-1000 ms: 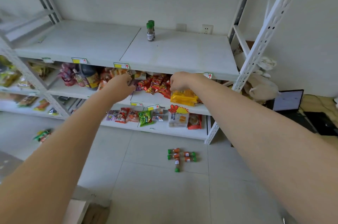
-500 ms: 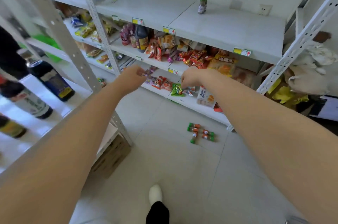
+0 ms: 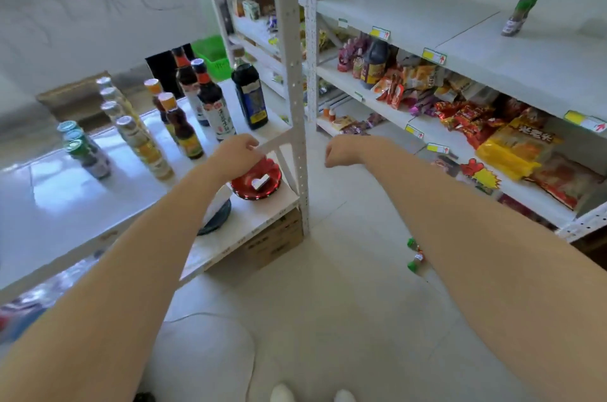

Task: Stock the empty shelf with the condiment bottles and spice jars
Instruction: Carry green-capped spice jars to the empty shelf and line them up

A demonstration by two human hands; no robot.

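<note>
Left hand [image 3: 238,152] and right hand [image 3: 341,150] bare, forearms [image 3: 131,254] too — white shoes [image 3: 282,394].

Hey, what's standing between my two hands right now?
In the head view, a white perforated shelf post stands between your left hand and right hand.

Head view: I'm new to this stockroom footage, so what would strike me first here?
The person's left hand and right hand, both curled, reach forward at centre. Left, tall dark sauce bottles stand in rows on a white metal shelf; right, small green-capped spice jars stand alone on a white upper shelf, above red and yellow snack packets.
</note>
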